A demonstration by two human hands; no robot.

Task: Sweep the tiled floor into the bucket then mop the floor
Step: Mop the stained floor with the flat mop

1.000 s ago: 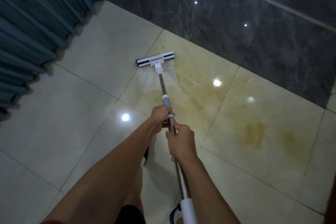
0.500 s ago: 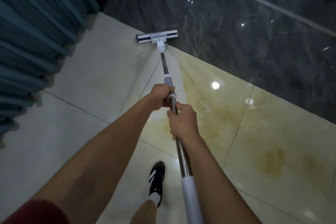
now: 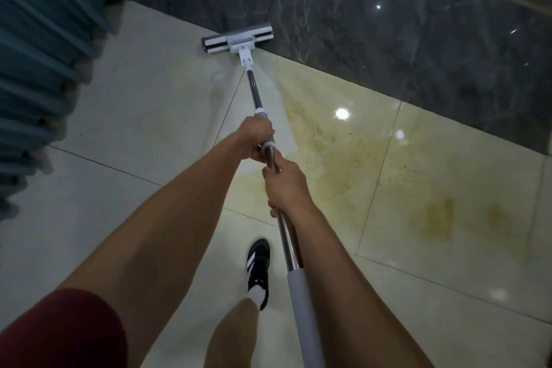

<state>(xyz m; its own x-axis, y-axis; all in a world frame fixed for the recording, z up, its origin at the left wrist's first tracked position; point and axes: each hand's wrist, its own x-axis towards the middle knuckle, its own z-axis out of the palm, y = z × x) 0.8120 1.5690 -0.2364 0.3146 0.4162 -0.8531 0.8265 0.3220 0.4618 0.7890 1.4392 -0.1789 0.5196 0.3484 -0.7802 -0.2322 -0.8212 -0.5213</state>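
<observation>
A flat mop with a white and grey head [image 3: 238, 40] lies on the pale floor tiles [image 3: 140, 116], pressed against the foot of the dark marble wall. Its metal handle [image 3: 254, 89] runs back toward me. My left hand [image 3: 256, 137] grips the handle at the grey collar. Just behind it, my right hand [image 3: 285, 185] grips the bare metal part. A yellow-brown stain [image 3: 352, 152] spreads over the tiles to the right of the mop, with a paler wiped streak beside the handle.
Teal pleated curtains [image 3: 44, 48] hang along the left. The dark marble wall [image 3: 388, 33] closes off the far side. My foot in a black and white shoe [image 3: 258, 266] stands on the tiles below my hands. No bucket is in view.
The mop head slid forward from mid-tile to the wall base over the last second. I stepped forward, and my shoe came into view. Both hands kept their grip.
</observation>
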